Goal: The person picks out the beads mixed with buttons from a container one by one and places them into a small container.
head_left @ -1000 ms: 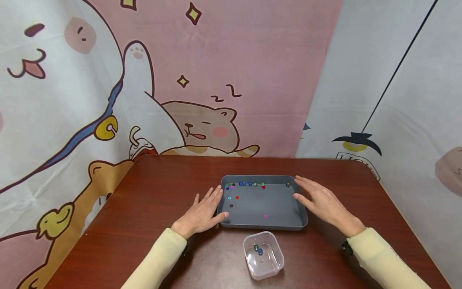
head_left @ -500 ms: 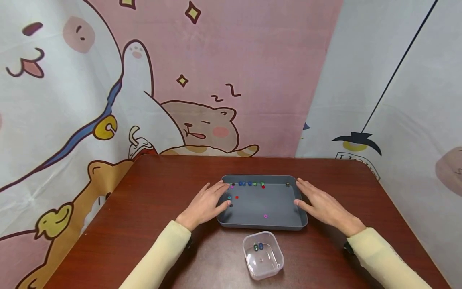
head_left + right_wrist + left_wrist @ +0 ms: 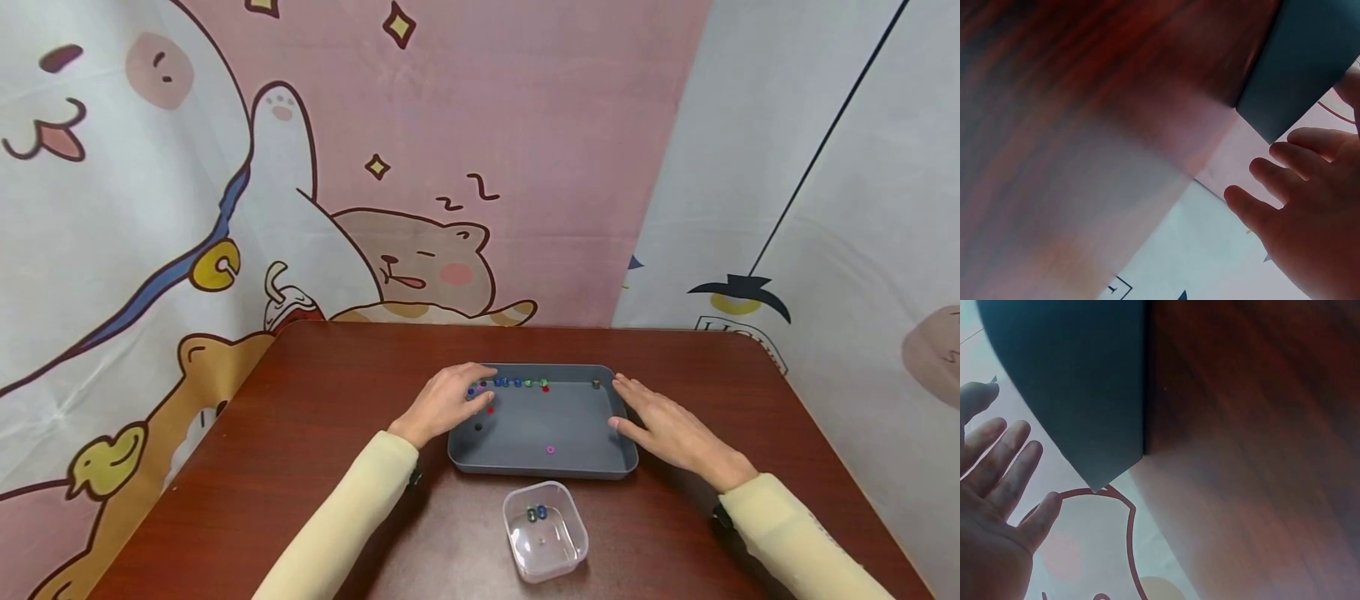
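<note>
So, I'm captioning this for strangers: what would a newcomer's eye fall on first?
Probably the big cartoon backdrop behind the table. Next, perhaps, the grey tray there, holding small coloured pieces, left hand and right hand at its ends. Nearer the camera, a clear container holds two more pieces.

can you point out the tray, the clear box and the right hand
Tray [image 3: 573, 423]: head view, bare floor.
Clear box [image 3: 555, 537]: head view, bare bottom.
Right hand [image 3: 677, 430]: head view, back of the hand.

The left sleeve [image 3: 345, 521] and right sleeve [image 3: 797, 533] are long and pale yellow, ending in plain edges; a small black piece [image 3: 415, 477], too tiny to make out, shows beneath each
</note>
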The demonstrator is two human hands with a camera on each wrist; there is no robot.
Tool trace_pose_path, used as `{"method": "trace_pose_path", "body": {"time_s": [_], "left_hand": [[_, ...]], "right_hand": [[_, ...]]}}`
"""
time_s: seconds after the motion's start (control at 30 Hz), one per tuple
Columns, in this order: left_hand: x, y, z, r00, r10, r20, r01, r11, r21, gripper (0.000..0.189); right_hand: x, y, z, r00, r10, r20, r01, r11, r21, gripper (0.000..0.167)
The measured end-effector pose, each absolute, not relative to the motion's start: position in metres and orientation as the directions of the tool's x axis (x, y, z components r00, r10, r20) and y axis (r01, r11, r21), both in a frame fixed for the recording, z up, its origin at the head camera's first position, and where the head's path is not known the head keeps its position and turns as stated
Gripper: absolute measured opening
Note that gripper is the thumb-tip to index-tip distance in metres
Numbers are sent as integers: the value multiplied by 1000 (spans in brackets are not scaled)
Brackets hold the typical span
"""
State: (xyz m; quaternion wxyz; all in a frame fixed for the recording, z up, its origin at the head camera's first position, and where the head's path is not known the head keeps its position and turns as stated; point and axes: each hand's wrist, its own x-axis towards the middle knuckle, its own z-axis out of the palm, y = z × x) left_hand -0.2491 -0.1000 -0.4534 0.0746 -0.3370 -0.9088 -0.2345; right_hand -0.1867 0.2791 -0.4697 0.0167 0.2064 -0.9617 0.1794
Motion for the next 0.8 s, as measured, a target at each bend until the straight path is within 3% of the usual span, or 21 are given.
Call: {"method": "trace_pose_path", "body": {"time_s": [0.3, 0.5, 0.8], "left_hand": [[-265, -88, -454, -712, 646, 277, 701, 677, 224, 39], [-271, -84, -458, -720, 661, 210, 689, 716, 112, 38], [-280, -81, -463, -739, 655, 155, 672, 733, 106, 37]], "right_hand": [[-186, 279, -469, -916, -390, 96, -397, 848, -352, 75], [-186, 279, -470, -916, -392, 89, -397, 847, -354, 75], [-185, 280, -470, -916, -391, 91, -397, 844, -360, 75]]}}
